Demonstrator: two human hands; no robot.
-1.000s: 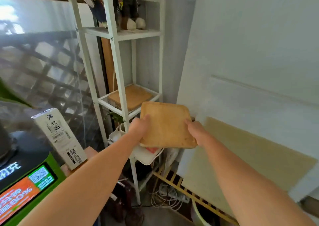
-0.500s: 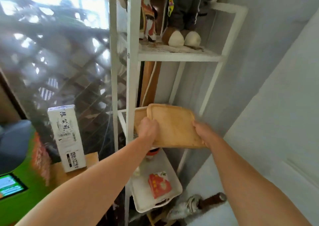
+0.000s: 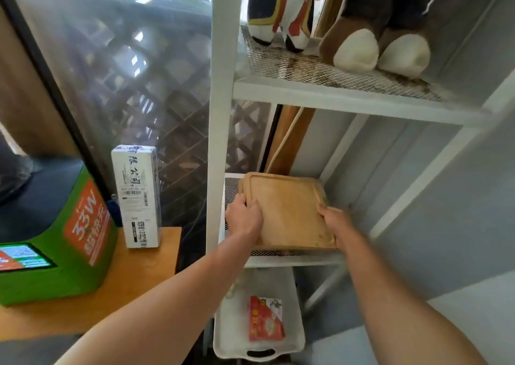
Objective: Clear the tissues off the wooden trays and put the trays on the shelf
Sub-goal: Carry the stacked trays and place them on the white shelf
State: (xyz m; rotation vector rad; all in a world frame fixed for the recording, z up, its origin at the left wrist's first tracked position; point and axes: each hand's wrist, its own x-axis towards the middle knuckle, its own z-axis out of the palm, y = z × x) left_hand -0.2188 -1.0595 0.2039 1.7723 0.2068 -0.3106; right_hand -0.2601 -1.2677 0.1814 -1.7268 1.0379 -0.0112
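While both hands grip it, left hand (image 3: 245, 216) and right hand (image 3: 335, 221) at opposite edges, a bare wooden tray (image 3: 287, 210) sits over a second tray on the shelf (image 3: 292, 258); no tissues show, so the task looks nearly done. Below, a white basket (image 3: 295, 345) holds a red packet (image 3: 266, 318)

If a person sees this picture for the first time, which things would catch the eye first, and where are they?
First, the wooden tray at the centre, held by the left hand and the right hand over the mesh middle shelf of the white rack. Next, the plush toy feet on the shelf above, at the top right. Then the green machine on the left, with a white carton upright beside it.
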